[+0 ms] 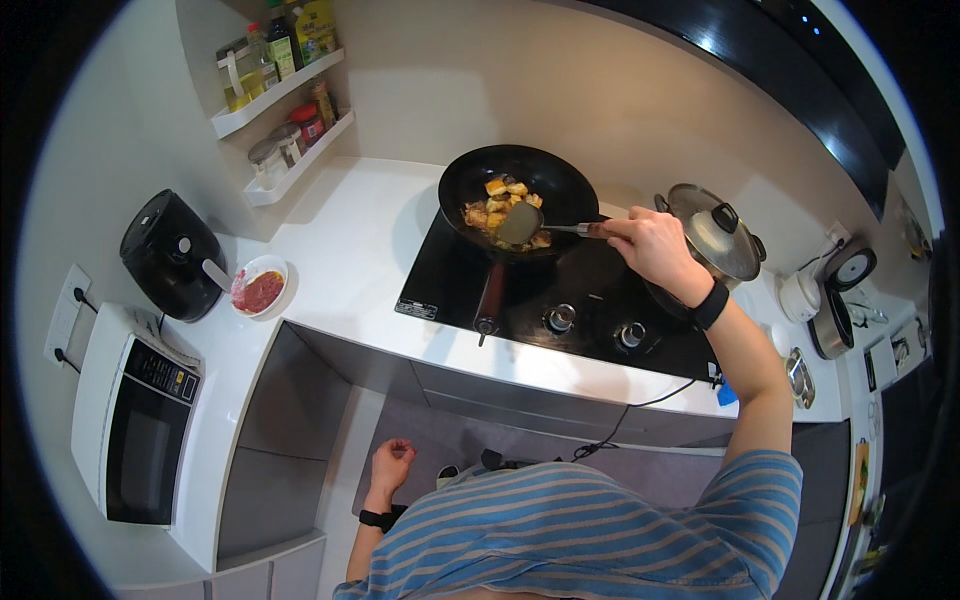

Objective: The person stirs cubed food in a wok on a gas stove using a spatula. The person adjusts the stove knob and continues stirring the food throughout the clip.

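Observation:
My right hand point(651, 244) grips the wooden handle of a spatula point(521, 223) above the cooktop. The spatula's flat blade is down among browned, golden chunks of food point(501, 201) in a black wok point(559, 176). The wok sits on the left part of a black glass cooktop point(450, 281), its dark reddish-brown handle pointing towards me. Low at my left side, away from the counter, my left hand point(391, 465) hangs with its fingers loosely curled and nothing visible in it. The wok bottom under the food is hidden.
A lidded pot point(712, 232) stands right of the wok, partly behind my right arm. Raw red meat fills a white bowl point(271, 262) beside a black air fryer point(171, 255). A microwave point(146, 427) stands further left. Wall shelves point(281, 94) hold bottles and jars. A cord point(626, 420) hangs over the counter's front edge.

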The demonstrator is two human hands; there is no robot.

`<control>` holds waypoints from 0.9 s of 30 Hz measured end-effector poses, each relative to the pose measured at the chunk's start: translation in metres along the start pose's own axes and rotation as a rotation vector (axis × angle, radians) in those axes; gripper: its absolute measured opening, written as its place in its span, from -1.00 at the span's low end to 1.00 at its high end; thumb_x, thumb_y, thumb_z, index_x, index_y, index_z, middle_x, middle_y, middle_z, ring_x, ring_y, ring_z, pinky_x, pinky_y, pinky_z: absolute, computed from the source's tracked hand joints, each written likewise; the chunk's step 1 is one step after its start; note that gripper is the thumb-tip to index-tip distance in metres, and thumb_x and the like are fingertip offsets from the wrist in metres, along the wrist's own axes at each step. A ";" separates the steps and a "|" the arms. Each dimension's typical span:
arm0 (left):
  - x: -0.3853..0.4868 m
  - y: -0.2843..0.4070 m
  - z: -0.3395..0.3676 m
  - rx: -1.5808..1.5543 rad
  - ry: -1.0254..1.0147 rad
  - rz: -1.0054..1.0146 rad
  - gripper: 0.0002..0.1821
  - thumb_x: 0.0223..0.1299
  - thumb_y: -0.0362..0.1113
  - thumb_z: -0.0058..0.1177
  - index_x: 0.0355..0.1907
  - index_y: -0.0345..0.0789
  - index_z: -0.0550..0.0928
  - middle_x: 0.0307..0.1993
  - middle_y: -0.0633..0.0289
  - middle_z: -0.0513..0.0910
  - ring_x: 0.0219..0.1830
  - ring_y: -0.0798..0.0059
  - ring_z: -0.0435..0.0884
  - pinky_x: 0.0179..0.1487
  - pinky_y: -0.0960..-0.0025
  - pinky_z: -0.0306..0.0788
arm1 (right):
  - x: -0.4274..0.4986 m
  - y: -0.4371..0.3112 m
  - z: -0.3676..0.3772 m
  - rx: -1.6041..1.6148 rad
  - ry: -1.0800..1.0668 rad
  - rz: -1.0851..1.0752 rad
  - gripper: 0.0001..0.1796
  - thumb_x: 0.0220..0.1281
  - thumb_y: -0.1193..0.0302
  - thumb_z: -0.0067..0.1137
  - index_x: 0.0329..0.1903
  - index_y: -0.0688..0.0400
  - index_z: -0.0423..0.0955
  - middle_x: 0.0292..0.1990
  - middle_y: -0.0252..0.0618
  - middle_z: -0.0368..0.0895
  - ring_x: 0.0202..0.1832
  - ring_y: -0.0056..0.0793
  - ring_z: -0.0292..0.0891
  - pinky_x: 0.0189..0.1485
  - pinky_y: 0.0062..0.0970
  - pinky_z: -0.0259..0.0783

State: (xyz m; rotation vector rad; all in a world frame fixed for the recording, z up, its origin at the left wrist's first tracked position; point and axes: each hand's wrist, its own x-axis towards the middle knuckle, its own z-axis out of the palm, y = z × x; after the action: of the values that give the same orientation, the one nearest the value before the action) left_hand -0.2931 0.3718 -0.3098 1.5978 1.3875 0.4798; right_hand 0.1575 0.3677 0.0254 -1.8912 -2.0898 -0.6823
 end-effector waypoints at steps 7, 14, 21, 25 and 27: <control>-0.006 -0.006 0.002 -0.018 0.023 0.008 -0.67 0.01 -0.24 0.23 -0.18 -0.37 0.64 -0.29 0.06 0.69 -0.26 0.23 0.68 -0.16 0.30 0.51 | -0.058 0.023 0.036 0.614 0.271 0.558 -0.70 0.11 0.29 0.24 -0.19 0.26 0.62 -0.56 -0.22 0.60 -0.60 -0.43 0.48 -0.52 -0.47 0.38; -0.033 0.013 -0.005 0.121 -0.207 0.087 -0.69 0.00 -0.24 0.23 -0.19 -0.33 0.64 -0.23 0.08 0.65 -0.30 0.20 0.67 -0.17 0.29 0.52 | -0.143 -0.024 0.078 1.624 0.314 1.352 -0.72 0.32 0.21 0.08 -0.15 0.17 0.52 -0.64 -0.43 0.34 -0.75 -0.81 0.01 -0.76 -0.77 -0.08; -0.081 0.044 -0.044 0.261 -0.520 0.241 -0.54 0.16 -0.08 0.07 0.07 -0.28 0.52 0.02 0.06 0.53 -0.06 0.17 0.59 0.01 0.25 0.46 | -0.161 -0.041 0.088 1.793 0.393 1.425 -0.74 0.36 0.20 0.03 -0.16 0.14 0.39 -0.59 -0.32 0.37 -0.76 -0.81 -0.01 -0.76 -0.78 -0.08; -0.110 0.066 -0.065 -0.085 -0.656 0.059 -0.51 0.21 -0.06 0.01 0.14 -0.26 0.47 0.08 0.09 0.50 0.01 0.20 0.57 0.07 0.24 0.44 | -0.163 -0.047 0.087 1.852 0.402 1.429 -0.75 0.36 0.21 0.03 -0.17 0.14 0.38 -0.59 -0.31 0.38 -0.76 -0.81 -0.02 -0.76 -0.78 -0.09; -0.123 0.072 -0.078 -0.123 -0.736 0.128 -0.52 0.22 -0.06 0.01 0.13 -0.26 0.47 0.08 0.09 0.50 0.01 0.21 0.57 0.07 0.24 0.44 | -0.165 -0.051 0.086 1.889 0.395 1.434 -0.75 0.36 0.21 0.03 -0.18 0.14 0.38 -0.58 -0.32 0.38 -0.76 -0.81 -0.03 -0.75 -0.78 -0.10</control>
State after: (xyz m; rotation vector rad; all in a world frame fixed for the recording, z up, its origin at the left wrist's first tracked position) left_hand -0.3497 0.2948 -0.1787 1.5424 0.6899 0.0249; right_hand 0.1403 0.2633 -0.1360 -1.1050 -0.1094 0.8891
